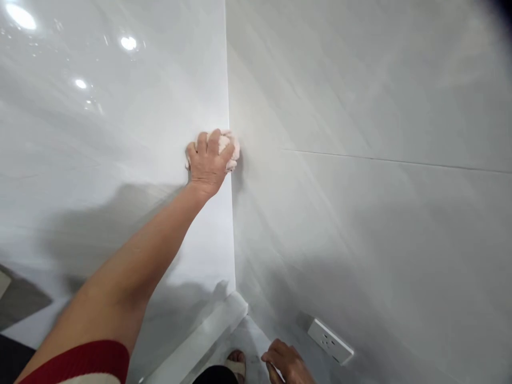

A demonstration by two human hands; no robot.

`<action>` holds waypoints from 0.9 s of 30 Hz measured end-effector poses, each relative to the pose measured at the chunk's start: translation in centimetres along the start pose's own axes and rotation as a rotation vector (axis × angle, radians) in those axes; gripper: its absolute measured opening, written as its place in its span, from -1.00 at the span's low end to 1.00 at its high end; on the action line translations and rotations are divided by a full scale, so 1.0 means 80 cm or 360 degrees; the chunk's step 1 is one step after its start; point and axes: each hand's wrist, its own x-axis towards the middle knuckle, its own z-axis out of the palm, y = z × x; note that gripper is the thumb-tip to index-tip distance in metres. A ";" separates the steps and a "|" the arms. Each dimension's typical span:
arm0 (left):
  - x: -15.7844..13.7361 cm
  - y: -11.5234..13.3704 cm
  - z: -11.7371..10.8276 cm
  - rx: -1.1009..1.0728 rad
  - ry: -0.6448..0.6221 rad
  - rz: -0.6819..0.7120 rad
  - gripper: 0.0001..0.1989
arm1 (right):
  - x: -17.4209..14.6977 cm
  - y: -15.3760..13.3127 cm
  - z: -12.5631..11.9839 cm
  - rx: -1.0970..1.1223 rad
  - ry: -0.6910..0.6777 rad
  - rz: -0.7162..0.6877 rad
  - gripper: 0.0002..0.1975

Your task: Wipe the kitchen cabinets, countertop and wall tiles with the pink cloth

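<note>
My left hand (pixel 208 162) presses a crumpled pale pink cloth (pixel 233 152) against the glossy wall, right at the inner corner. Its fingers spread over the cloth, which bunches out on the thumb side and touches the corner seam (pixel 229 106). Low in the view, my right hand (pixel 286 362) hangs near the right-hand wall, cut off by the bottom edge. Its fingers are loosely bent, with nothing visible in them.
Light grey marbled wall panels meet in the corner; a thin joint line (pixel 372 158) crosses the right one. A white socket plate (pixel 330 341) sits low on the right wall. Below are a pale ledge (pixel 204 336) and a sandalled foot (pixel 237 365).
</note>
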 end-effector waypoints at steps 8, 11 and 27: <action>-0.221 -0.020 0.087 -0.0106 -0.0804 0.0102 -0.59 | -0.016 0.014 -0.024 0.0017 0.0064 0.0199 -0.78; -0.319 -0.019 0.093 -0.0082 -0.1296 -0.0002 -0.66 | -0.020 0.018 -0.028 0.0032 0.0063 0.0285 -0.76; -0.030 0.018 0.025 -0.0122 0.0626 -0.0381 -0.32 | 0.018 -0.011 0.012 0.0128 -0.0197 0.0450 -0.71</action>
